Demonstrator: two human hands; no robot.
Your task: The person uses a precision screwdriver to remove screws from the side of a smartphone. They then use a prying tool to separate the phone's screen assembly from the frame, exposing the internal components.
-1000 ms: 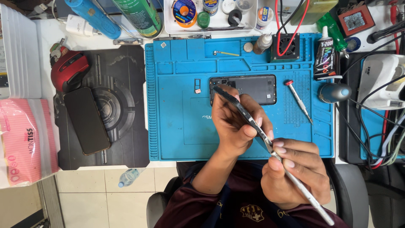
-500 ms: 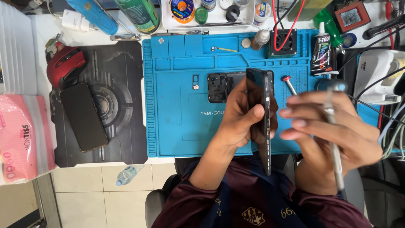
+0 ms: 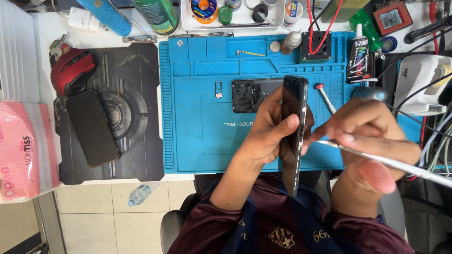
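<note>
My left hand (image 3: pixel 270 129) grips a dark phone body (image 3: pixel 294 136) held edge-on and upright above the blue work mat (image 3: pixel 197 141). My right hand (image 3: pixel 372 141) holds thin metal tweezers (image 3: pixel 391 162), their tip touching the phone's right edge. A black phone back panel (image 3: pixel 247 94) lies on the mat just behind my left hand, partly hidden by it. A small tray part (image 3: pixel 218 90) lies to its left.
A red-tipped screwdriver (image 3: pixel 325 96) lies on the mat beside the phone. A glue tube (image 3: pixel 359 59) stands at the back right. Left of the mat, a black phone (image 3: pixel 92 128) rests on a dark pad near a red mouse (image 3: pixel 70 70). Pink tissue pack (image 3: pixel 23 155) at far left.
The phone body has swung from tilted to upright and edge-on. My right hand rose from near my lap to the phone's right edge, bringing the tweezers against it.
</note>
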